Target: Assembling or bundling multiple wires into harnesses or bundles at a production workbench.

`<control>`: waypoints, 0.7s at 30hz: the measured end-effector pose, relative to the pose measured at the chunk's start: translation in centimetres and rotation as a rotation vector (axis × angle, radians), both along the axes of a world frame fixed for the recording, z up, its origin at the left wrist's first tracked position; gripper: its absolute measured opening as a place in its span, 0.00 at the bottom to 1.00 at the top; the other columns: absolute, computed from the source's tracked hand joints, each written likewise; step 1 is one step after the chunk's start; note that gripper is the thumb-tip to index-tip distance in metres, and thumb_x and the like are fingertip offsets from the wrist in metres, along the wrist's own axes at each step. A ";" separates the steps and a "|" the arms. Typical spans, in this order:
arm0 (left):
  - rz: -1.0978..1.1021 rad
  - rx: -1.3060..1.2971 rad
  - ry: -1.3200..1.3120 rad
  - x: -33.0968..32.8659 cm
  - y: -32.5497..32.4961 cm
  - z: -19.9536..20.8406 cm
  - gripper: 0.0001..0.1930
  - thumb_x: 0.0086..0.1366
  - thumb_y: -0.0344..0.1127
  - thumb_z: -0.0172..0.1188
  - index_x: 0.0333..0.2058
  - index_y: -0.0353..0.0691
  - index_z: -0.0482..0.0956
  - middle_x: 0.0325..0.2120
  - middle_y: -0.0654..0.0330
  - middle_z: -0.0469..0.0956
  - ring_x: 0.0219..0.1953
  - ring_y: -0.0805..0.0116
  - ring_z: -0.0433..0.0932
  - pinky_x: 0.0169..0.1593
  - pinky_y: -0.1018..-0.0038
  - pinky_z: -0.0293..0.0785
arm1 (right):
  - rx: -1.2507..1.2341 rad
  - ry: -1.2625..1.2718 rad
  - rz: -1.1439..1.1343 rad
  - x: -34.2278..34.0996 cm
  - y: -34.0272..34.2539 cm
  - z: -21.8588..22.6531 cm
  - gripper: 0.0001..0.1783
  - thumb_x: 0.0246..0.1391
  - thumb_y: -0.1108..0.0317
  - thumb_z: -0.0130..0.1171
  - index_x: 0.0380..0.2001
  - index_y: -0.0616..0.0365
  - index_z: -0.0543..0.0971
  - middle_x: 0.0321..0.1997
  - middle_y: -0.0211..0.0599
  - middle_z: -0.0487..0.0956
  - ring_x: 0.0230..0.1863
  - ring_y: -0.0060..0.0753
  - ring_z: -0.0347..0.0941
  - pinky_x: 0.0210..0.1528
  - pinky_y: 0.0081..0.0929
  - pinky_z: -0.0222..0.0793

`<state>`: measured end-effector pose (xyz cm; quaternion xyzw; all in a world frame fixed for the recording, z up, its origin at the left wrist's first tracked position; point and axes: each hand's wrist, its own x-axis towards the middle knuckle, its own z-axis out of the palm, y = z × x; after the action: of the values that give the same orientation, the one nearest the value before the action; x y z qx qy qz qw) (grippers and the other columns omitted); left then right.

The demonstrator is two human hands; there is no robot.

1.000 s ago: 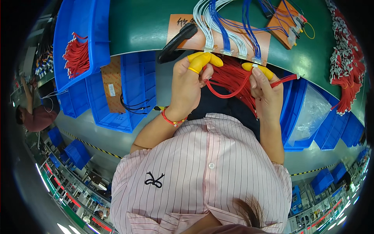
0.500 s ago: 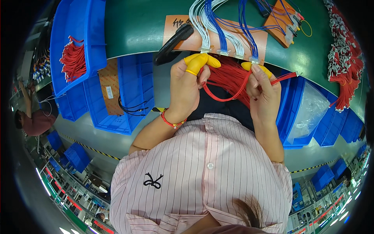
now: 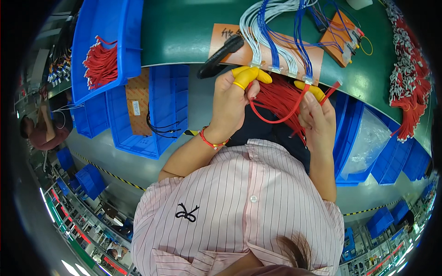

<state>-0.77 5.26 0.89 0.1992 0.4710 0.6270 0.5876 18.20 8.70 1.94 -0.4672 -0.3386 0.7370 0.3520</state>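
Tipped more upright now is one red wire end (image 3: 340, 83), while the red loop (image 3: 271, 122), likely light, pliant and best gripped near its ends, is pinched by left hand (image 3: 229, 109) and right hand (image 3: 318, 118)

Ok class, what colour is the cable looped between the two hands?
Red; the cable shows best in the head view.
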 end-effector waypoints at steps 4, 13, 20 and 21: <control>-0.045 0.011 -0.027 -0.4 -0.4 -0.6 0.14 0.69 0.35 0.49 0.34 0.30 0.78 0.18 0.63 0.73 0.18 0.81 0.61 0.24 0.84 0.57 | 0.055 -0.097 -0.027 0.4 -0.9 -0.6 0.16 0.65 0.65 0.48 0.50 0.64 0.72 0.24 0.18 0.65 0.16 0.05 0.50 0.16 0.11 0.43; -0.248 0.064 -0.078 -1.2 0.2 -0.7 0.20 0.72 0.43 0.46 0.40 0.28 0.77 0.30 0.56 0.79 0.26 0.76 0.70 0.37 0.78 0.68 | 0.055 -0.053 0.015 -1.0 -0.5 0.1 0.17 0.67 0.59 0.46 0.43 0.63 0.76 0.18 0.17 0.59 0.16 0.06 0.46 0.16 0.13 0.39; -0.315 0.088 -0.145 -0.8 -1.0 -0.1 0.21 0.73 0.43 0.43 0.40 0.27 0.76 0.18 0.62 0.71 0.22 0.76 0.67 0.35 0.77 0.67 | 0.076 -0.036 0.126 -0.2 -0.3 -0.5 0.19 0.67 0.58 0.47 0.31 0.63 0.78 0.16 0.14 0.59 0.15 0.08 0.48 0.17 0.14 0.41; -0.338 0.099 -0.147 -0.7 -1.5 0.0 0.21 0.73 0.43 0.42 0.40 0.27 0.76 0.17 0.63 0.70 0.22 0.75 0.66 0.34 0.77 0.66 | 0.108 -0.088 0.142 0.1 -0.7 -0.5 0.19 0.67 0.59 0.47 0.31 0.63 0.79 0.16 0.15 0.61 0.16 0.08 0.49 0.18 0.14 0.42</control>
<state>-1.43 3.76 0.90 0.2579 0.3553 0.5548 0.7067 18.30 7.98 1.48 -0.4545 -0.4250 0.7195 0.3084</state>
